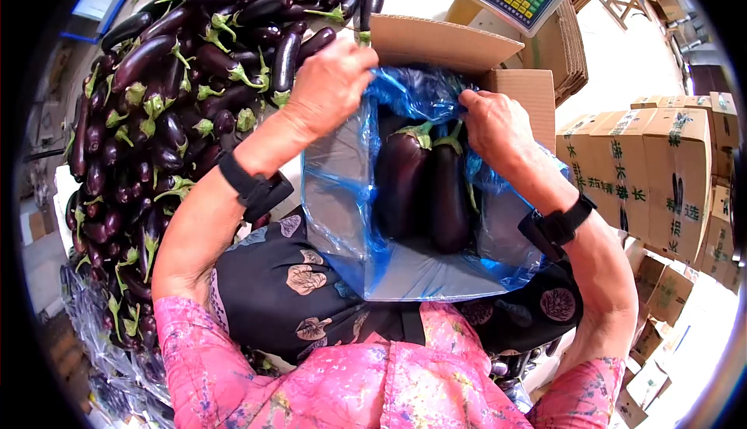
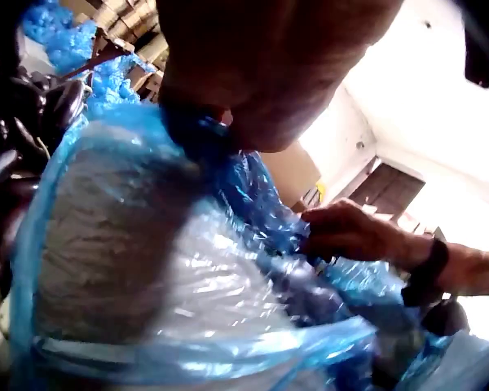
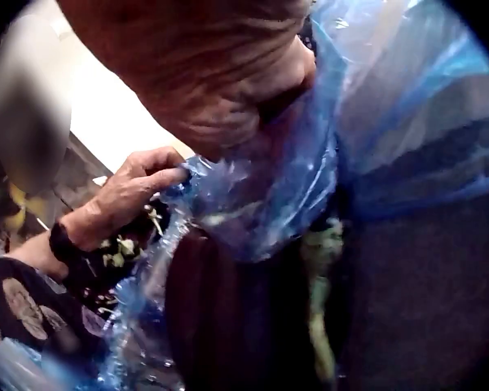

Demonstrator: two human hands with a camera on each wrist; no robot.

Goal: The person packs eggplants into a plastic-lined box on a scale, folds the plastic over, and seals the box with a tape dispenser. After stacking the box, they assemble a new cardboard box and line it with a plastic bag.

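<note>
Head view: both hands' fingers clamped on blue liner (image 1: 342,195); eggplant heap (image 1: 171,102) left.

Both hands (image 1: 331,79) (image 1: 490,125) raised, fingers pinching

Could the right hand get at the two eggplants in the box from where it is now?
Probably yes: the right hand pinches the blue bag just above the eggplants, whose tops lie uncovered in the bag's open mouth.

Short pink floral sleeves (image 1: 194,335), black flower-print apron (image 1: 288,281), black strap with camera on each wrist (image 1: 249,186).
</note>
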